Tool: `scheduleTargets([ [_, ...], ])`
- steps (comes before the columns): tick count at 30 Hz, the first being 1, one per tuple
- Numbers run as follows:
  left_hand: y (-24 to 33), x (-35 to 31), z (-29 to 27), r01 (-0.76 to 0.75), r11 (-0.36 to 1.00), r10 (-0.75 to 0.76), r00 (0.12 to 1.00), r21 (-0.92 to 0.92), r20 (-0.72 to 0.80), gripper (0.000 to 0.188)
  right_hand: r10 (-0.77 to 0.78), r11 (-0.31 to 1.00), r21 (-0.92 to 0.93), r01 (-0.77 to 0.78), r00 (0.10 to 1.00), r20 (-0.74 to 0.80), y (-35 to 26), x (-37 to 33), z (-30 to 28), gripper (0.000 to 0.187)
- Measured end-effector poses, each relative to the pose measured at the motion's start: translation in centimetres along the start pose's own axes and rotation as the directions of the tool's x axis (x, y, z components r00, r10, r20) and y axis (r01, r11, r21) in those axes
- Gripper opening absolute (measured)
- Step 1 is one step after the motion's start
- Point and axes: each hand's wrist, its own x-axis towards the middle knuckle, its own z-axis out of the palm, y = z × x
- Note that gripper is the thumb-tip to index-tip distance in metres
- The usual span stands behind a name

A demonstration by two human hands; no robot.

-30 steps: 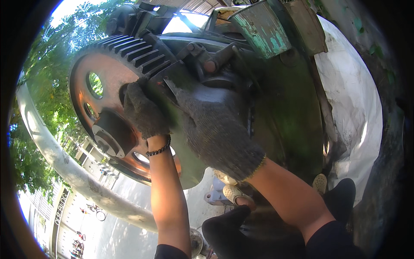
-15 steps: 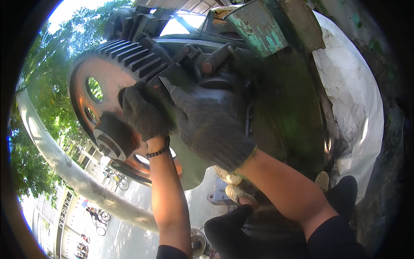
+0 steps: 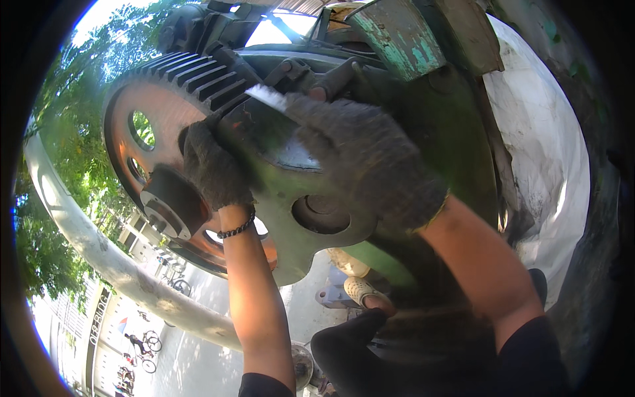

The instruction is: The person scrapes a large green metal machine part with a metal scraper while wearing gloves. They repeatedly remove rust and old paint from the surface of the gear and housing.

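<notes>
A large gear wheel (image 3: 169, 106), coppery on its face with dark teeth, stands at the left of a green machine. My left hand (image 3: 215, 165), in a dark grey knit glove, is closed against its face near the right rim; the fingertips are partly hidden. My right hand (image 3: 370, 155), gloved alike and blurred by motion, grips a thin flat pale strip (image 3: 266, 98), perhaps metal, whose bright end sticks out past the fingers toward the teeth. Below and between the hands, the green machine plate (image 3: 284, 192) shows a round recess (image 3: 322, 213).
A hub with a bolted flange (image 3: 162, 215) juts from the gear. Chipped green sheet metal (image 3: 397, 46) hangs over the machine. White sheeting (image 3: 539, 132) covers the right side. A curved pale pole (image 3: 126, 271) runs at left, with a street and bicycles beyond. My clog (image 3: 364, 291) is below.
My right hand has moved up and to the right with the strip, away from my left hand, uncovering the round recess. My left hand stays at the gear.
</notes>
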Motion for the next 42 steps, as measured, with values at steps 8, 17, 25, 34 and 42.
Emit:
scheduleTargets([
  [8,0.2,0.2,0.3,-0.221,0.929,0.236,0.972,0.298,-0.015,0.022,-0.161,0.981,0.112,0.157,0.986,0.033,6.4,1.1,1.0,0.035],
  [17,0.0,0.3,0.5,-0.239,0.904,0.268,0.963,0.355,-0.034,0.025,-0.325,0.939,0.147,0.31,0.941,0.095,10.3,3.4,2.9,0.042],
  [25,0.2,0.3,0.7,-0.031,0.991,0.039,0.998,0.132,-0.056,0.021,-0.224,0.957,0.261,0.126,0.893,0.391,12.7,6.0,3.6,0.059],
  [34,0.2,0.0,1.1,0.135,0.963,-0.163,0.981,-0.234,-0.104,0.031,-0.343,0.937,0.122,0.329,0.932,0.119,11.8,7.3,6.5,0.045],
  [42,1.1,0.1,0.3,-0.073,0.989,0.052,0.986,-0.127,-0.159,0.029,-0.18,0.981,0.113,0.158,0.958,0.225,9.8,3.9,2.6,0.045],
])
